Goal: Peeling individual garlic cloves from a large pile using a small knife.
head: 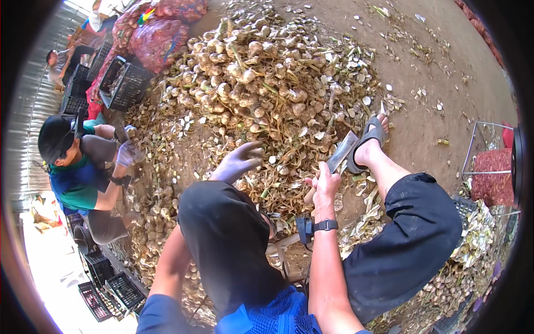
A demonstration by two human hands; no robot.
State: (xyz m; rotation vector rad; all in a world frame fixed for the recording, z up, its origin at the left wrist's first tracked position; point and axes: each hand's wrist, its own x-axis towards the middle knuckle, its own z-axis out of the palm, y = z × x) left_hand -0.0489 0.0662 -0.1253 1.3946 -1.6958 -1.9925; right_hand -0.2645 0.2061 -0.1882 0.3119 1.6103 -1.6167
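My left hand [240, 162], in a thin pale purple glove, reaches past my left knee over the near edge of the garlic pile. Its fingers are spread and somewhat blurred, with nothing seen in them. My bare right hand [325, 183] grips the handle of a broad-bladed knife [343, 151], whose blade points up and to the right, close to my sandal. Dry garlic bulbs [250, 77] with stalks and roots form a large heap before me. Loose skins and cut stalks lie around it.
A co-worker [79, 167] in a cap and gloves sits at the left, holding a blade. Black plastic crates [125, 85] and red mesh sacks [160, 39] stand behind. My sandalled foot [369, 140] rests right of the heap. A metal-framed stand [486, 172] is at far right.
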